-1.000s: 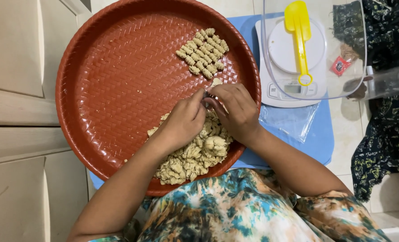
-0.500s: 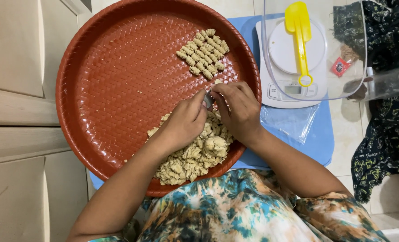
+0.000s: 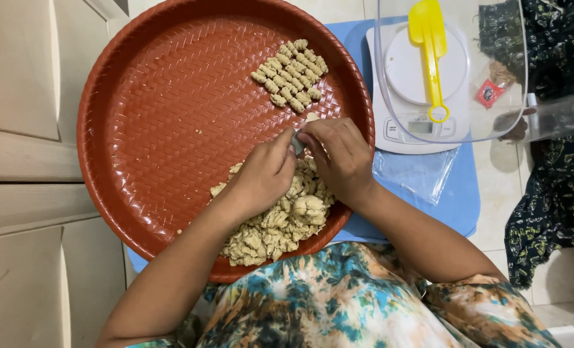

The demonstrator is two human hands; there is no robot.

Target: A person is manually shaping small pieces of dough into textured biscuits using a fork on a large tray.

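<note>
A large round red-brown woven-pattern tray [image 3: 164, 109] lies in front of me. A heap of beige dough pieces [image 3: 280, 222] sits at its near right side. Rows of small shaped, ridged dough pieces [image 3: 291, 76] lie at the far right of the tray. My left hand [image 3: 264, 174] and my right hand [image 3: 338, 154] meet above the heap, fingertips together on a small grey object with a bit of dough [image 3: 298, 142] between them; what exactly it is stays hidden.
Right of the tray, a white kitchen scale [image 3: 422, 84] stands on a blue mat [image 3: 457, 200] under a clear plastic container [image 3: 515, 77] holding a yellow spatula [image 3: 430, 45]. A clear plastic bag [image 3: 416, 174] lies by the scale. Dark patterned cloth [image 3: 557, 187] lies far right.
Both hands have shifted slightly up from the heap and drawn their fingertips together over the small piece. The tray and the shaped pieces are unchanged.
</note>
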